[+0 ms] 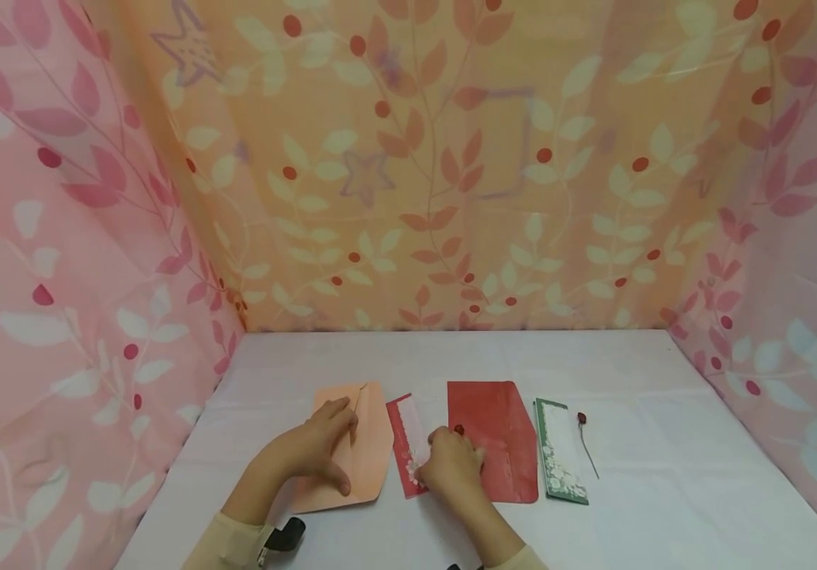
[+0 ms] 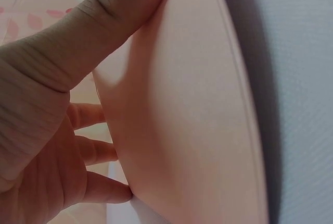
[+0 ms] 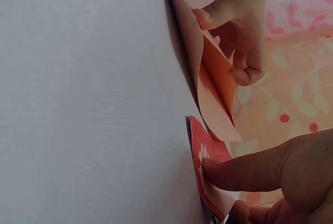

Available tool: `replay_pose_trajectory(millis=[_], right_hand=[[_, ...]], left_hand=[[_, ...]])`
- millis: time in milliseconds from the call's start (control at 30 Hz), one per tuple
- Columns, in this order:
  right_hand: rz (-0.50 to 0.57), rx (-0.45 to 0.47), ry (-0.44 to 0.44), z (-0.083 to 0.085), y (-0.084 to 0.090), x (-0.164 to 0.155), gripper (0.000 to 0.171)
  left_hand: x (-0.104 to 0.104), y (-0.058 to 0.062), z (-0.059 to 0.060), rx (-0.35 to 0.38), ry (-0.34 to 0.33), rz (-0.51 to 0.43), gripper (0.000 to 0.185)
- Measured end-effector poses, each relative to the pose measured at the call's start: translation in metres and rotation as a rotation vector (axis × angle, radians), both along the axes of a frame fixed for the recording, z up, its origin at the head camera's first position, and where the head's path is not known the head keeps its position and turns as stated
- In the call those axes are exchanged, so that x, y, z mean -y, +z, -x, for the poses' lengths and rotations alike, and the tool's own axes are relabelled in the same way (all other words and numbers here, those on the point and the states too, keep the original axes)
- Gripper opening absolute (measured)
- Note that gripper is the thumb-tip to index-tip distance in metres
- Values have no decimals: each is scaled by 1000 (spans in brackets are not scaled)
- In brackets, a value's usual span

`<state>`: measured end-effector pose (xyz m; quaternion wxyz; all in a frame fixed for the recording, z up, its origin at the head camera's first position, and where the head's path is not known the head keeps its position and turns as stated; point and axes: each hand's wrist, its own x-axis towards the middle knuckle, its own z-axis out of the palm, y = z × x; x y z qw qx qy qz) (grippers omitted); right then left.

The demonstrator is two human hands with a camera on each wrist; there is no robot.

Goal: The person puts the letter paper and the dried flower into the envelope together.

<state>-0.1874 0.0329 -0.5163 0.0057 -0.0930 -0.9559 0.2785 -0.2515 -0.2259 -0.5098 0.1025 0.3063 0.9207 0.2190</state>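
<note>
A peach envelope (image 1: 369, 443) lies at the left of the group, its mouth gaping in the right wrist view. My left hand (image 1: 316, 450) grips it across the width, thumb on the near side and fingertips at the far edge. To its right is a red card (image 1: 400, 423) with a white panel and flowers. My right hand (image 1: 453, 467) pinches this card at its right side, the thumb (image 3: 234, 172) flat on its face. Close by those fingers shows a small dark red rose head (image 1: 459, 430), overlapping a red envelope (image 1: 501, 443); its stem is mostly hidden.
Right of the red envelope lies a green card (image 1: 561, 455) with white flowers. A dried rose (image 1: 583, 419) with a thin stem is beside it. The white tabletop (image 1: 629, 356) meets floral curtains (image 1: 437, 237) at the back and both sides.
</note>
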Motion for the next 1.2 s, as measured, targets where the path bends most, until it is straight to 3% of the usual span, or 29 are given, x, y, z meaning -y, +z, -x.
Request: replay_pose_trajectory(millis=[467,600,867,1200], right_hand=[[-142,1,66,-5,-1,-10,30],[-39,-4,95,-8,8,-17,23],[275,47,115,-5,9,-33,20],[414,-7,113,2,6,-44,24]], left_hand=[[-2,-1,-4,29,16,-9,80],[0,-2,-2,23,17,4,82],[0,-2,0,17,24,15,85],[0,-3,-1,-5,30,15,84]])
